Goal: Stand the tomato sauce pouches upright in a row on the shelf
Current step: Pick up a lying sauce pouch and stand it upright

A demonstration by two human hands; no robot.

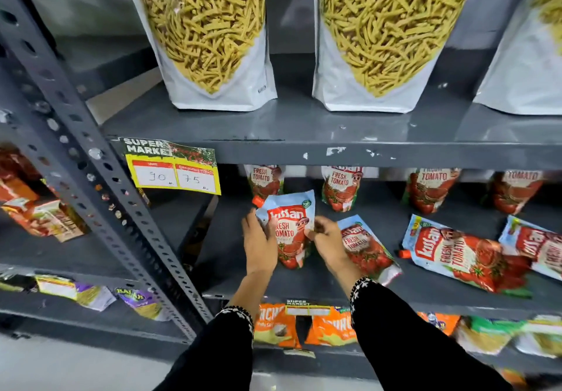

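Observation:
A tomato sauce pouch [290, 232] with a red cap stands nearly upright at the front left of the grey middle shelf [334, 290]. My left hand [258, 244] grips its left edge and my right hand [330, 238] pinches its right edge. Just right of it a second pouch [369, 247] lies flat, partly under my right hand. Two more flat pouches lie further right, one [456, 253] in full view and one [538, 246] cut by the frame edge. Several pouches stand in a row at the back, such as one [342, 188] behind my hands.
Big snack bags [209, 40] stand on the shelf above. A yellow price tag [173, 174] hangs from that shelf's front edge. A slotted grey upright [100, 183] runs diagonally at left. Orange snack packets [276, 326] fill the shelf below.

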